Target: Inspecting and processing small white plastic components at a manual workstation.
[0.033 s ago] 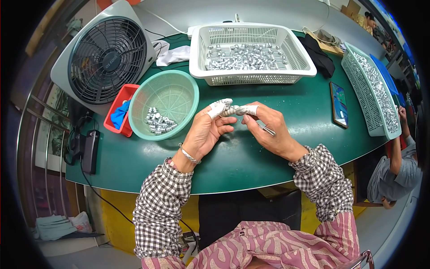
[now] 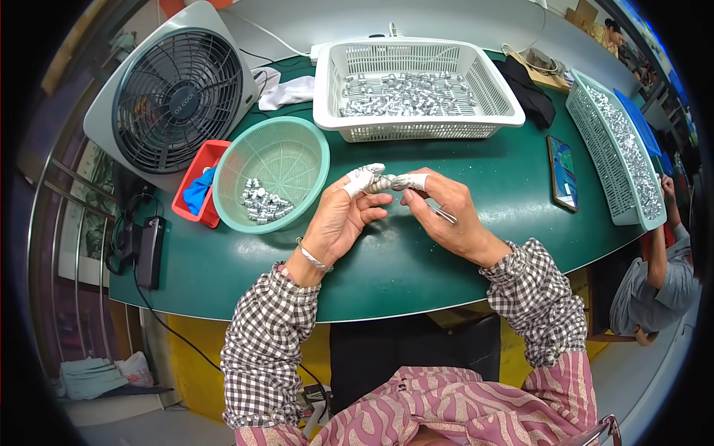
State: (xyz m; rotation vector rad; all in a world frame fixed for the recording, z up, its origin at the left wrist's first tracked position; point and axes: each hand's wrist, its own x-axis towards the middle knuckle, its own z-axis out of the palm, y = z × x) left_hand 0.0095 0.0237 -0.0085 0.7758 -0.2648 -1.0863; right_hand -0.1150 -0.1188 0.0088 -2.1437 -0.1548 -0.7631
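Note:
Over the near middle of the green table, my two hands meet at the fingertips. My left hand (image 2: 338, 215) has white wrapping on its fingers and is closed in a pinch; what sits in it is hidden by the fingers. My right hand (image 2: 450, 215), also with wrapped fingertips, grips a slim silver rod-like tool (image 2: 444, 215) whose rear end sticks out below the index finger. The tool's front end is hidden at the left fingertips. Left of my left hand stands a green round mesh basket (image 2: 301, 149) with small silver metal parts (image 2: 264, 204) in it.
A white rectangular basket (image 2: 416, 132) of metal parts stands behind my hands. At right lie a phone (image 2: 563, 172) and a long pale-green basket (image 2: 606, 175) full of parts, with another person (image 2: 654, 282) beside it. A fan (image 2: 182, 100) and red bin (image 2: 197, 186) stand left.

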